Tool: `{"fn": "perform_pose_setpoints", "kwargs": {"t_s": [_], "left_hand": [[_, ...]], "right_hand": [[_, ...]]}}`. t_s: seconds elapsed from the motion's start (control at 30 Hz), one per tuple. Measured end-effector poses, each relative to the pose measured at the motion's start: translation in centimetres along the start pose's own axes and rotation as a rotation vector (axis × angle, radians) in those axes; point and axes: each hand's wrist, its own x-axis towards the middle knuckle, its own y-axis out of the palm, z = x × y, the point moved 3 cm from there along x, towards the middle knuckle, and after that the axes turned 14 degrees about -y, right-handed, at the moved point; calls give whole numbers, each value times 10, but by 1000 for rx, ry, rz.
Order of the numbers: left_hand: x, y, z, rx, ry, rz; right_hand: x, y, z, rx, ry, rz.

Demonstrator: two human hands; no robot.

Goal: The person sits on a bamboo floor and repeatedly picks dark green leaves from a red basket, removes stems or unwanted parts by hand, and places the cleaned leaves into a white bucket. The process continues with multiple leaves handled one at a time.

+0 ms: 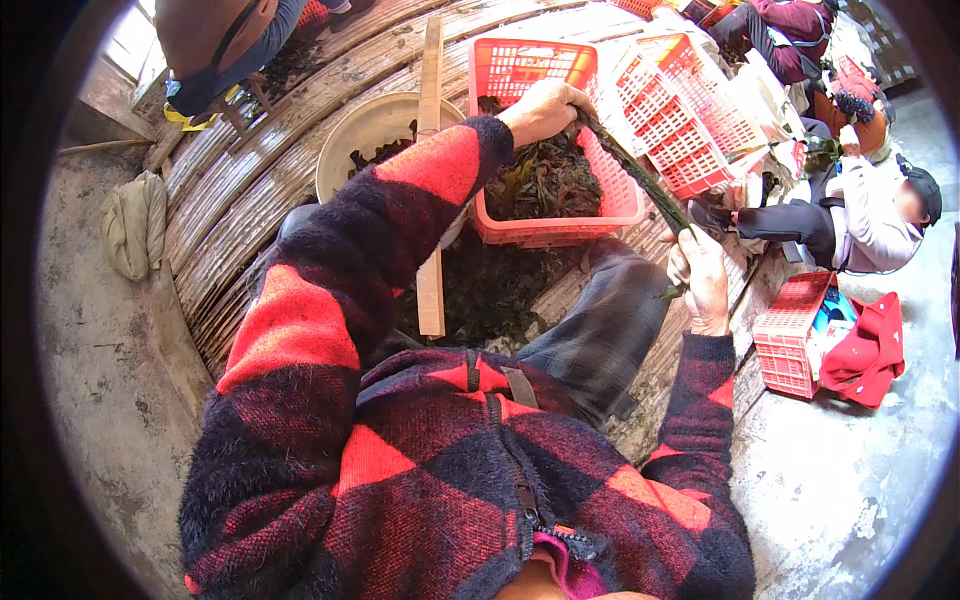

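Observation:
My left hand (546, 112) reaches over a red plastic basket (559, 231) and grips one end of a long, dark green strip of seaweed or leaf (637, 174). The other end is pinched in my right hand (701, 274), lower and to the right, so the strip runs slantwise between them. Brown and dark green leafy pieces (547, 180) lie in the basket. To its left is a round cream basin (334, 154) with dark pieces in it. A wooden slat (430, 292) crosses the basin, and more dark pieces (495, 289) lie between my knees.
Another red basket (675, 127) leans tilted at the upper right. A seated person (870, 217) is at the right, above a red crate (787, 337) with a red bag (866, 352). Another person (217, 45) sits at the upper left. A cloth (135, 225) lies at the left.

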Motion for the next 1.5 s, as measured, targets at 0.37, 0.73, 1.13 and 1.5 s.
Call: {"fn": "perform_pose_setpoints", "kwargs": {"t_s": [0.37,0.73,1.13,1.5], "left_hand": [[-30,7,24,-422,-284,446],[3,6,41,-344,-163,268],[-53,58,64,-145,-403,149],[-137,120,62,-1342,-860,390]], "right_hand": [[12,-28,-6,79,51,-235],[37,-18,5,211,-177,-261],[80,27,-56,-512,-98,152],[0,108,-40,-677,-342,398]]}}
